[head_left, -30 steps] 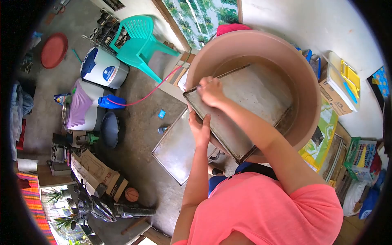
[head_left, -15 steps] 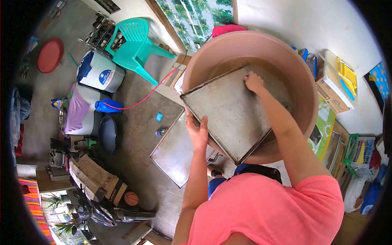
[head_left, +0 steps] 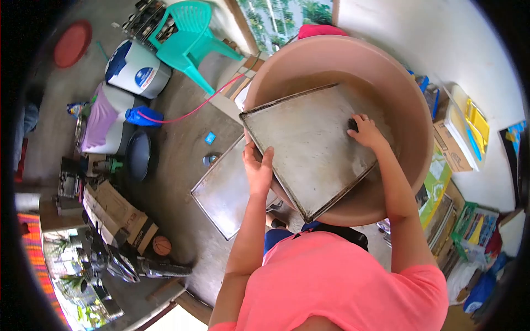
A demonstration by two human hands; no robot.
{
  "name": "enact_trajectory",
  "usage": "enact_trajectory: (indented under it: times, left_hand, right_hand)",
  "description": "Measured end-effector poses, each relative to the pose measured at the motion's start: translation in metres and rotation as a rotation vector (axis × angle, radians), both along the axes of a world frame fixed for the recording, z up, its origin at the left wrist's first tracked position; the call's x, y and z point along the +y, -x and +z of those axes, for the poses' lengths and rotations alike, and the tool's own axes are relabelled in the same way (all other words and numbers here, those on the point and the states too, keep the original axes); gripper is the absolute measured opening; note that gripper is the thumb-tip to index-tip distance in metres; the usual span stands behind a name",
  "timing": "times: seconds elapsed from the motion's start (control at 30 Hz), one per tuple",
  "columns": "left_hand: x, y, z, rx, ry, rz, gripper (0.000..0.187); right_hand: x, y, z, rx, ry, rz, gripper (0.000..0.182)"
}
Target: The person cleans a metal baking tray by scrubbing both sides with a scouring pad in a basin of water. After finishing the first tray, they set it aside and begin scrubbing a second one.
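Observation:
A square metal baking tray [head_left: 309, 149] with dark, stained edges lies tilted across a large brown plastic tub [head_left: 411, 110], which has murky water in it. My left hand [head_left: 258, 170] grips the tray's left edge, thumb on top and fingers partly hidden beneath. Over the tray's right part, my right hand [head_left: 369, 132] presses a small black scrubbing pad [head_left: 352, 124] against the metal. A wet, greyish smear shows on the tray below that hand. On the floor left of the tub lies a second metal tray [head_left: 221, 190].
Behind on the left stand a green plastic chair [head_left: 187, 38] and a white washing machine [head_left: 141, 71]. A pink hose [head_left: 190, 115] crosses the floor. A cardboard box [head_left: 450, 146] and a green basket [head_left: 469, 229] are at the right; a motorcycle [head_left: 118, 262] stands lower left.
My right hand has moved with the scrubbing pad from near the tray's far corner toward its right side. My left hand keeps its hold on the edge. The view has shifted slightly.

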State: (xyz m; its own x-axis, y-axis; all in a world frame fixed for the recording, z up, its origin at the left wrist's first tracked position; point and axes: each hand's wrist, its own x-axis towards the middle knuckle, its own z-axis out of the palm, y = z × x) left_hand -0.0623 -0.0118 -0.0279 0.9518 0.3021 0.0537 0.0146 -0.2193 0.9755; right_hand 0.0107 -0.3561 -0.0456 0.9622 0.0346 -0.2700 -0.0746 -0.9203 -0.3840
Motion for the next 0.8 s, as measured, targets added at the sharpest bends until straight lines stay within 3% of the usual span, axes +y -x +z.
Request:
enact_trajectory:
  times: [0.33,0.63,0.8]
  left_hand:
    - [-0.004,0.001,0.004,-0.024,0.078,0.070,0.036]
    - [-0.008,0.002,0.015,-0.027,0.182,0.035,0.033]
    - [-0.007,0.003,0.018,-0.034,0.111,0.028,0.034]
  right_hand:
    - [-0.016,-0.018,0.015,0.108,-0.025,0.069,0.049]
    - [-0.006,-0.011,0.021,0.051,0.038,0.113,0.044]
    - [-0.005,-0.013,0.012,0.049,0.080,0.109,0.045]
